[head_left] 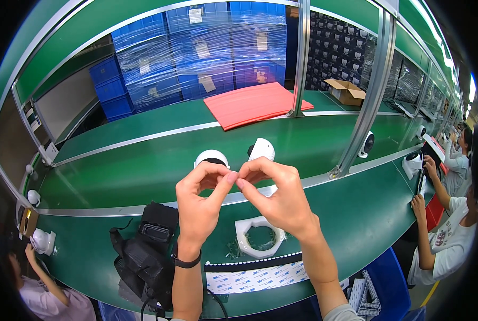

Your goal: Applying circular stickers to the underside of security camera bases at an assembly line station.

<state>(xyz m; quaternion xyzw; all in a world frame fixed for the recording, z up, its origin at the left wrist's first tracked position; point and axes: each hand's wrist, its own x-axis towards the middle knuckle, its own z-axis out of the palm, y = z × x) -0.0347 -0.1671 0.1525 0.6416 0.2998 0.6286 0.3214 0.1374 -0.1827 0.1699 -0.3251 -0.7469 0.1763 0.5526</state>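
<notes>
My left hand (199,206) and my right hand (282,198) are raised over the bench, thumbs and forefingers pinched and meeting fingertip to fingertip. Whatever lies between the fingertips is too small to make out. Just beyond them, partly covered by my fingers, two white rounded devices with dark parts, a left one (211,155) and a right one (264,148), sit on the green belt. Below my hands lies a white block with a round opening (241,231). Nearer to me is a printed white backing sheet (257,279), with a black strip edged by small white dots (260,264) along its top.
A black bag (137,262) lies left of my left forearm. Metal posts (364,101) rise from the belt edge. Red sheets (255,104) and an open carton (346,92) rest on the far shelf. A blue bin (386,283) stands lower right. Co-workers sit at both sides.
</notes>
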